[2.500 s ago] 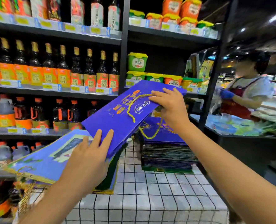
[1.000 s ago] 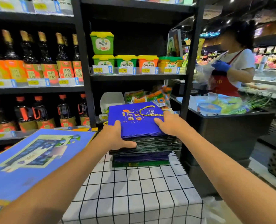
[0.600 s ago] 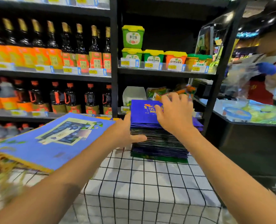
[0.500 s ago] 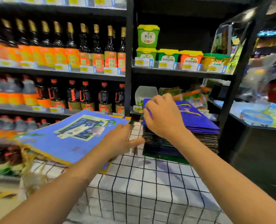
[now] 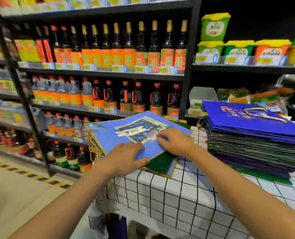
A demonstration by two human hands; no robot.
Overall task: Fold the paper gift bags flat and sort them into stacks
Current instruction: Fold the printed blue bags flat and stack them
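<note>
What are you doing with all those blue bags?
A person is sorting flat paper gift bags on a checked table. Both hands, left hand and right hand, rest on the light blue bag topping the left pile. A tall stack of dark blue bags sits to the right.

body: two bare forearms, no sleeves in view | left hand [image 5: 126,156]: no glove, no ring, no watch visible | right hand [image 5: 175,141]: no glove, wrist bare, short nails
</note>
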